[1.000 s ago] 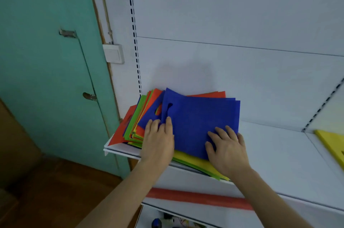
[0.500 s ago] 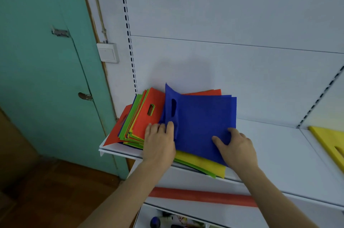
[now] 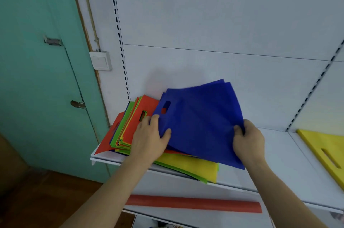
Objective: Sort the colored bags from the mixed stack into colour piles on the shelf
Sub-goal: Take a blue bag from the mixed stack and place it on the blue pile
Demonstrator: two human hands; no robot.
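A mixed stack of bags (image 3: 128, 131) in red, green, yellow and blue lies at the left end of the white shelf (image 3: 279, 155). A blue bag (image 3: 201, 121) with a cut-out handle is lifted off the top of the stack. My right hand (image 3: 248, 142) pinches its right edge. My left hand (image 3: 149, 138) holds its left edge, thumb on top, while resting on the stack. A yellow bag (image 3: 189, 168) sticks out of the stack's front. A separate yellow bag (image 3: 327, 151) lies at the shelf's far right.
A teal door (image 3: 42, 71) stands left of the shelf, with a white wall switch (image 3: 100, 60) beside it. The shelf's white back panel (image 3: 223, 23) rises behind the stack. A red strip (image 3: 195, 204) runs along the lower shelf's front edge.
The blue bag went from lying flat on the stack to being raised and shifted right. My right hand changed from pressing flat on it to pinching its edge.
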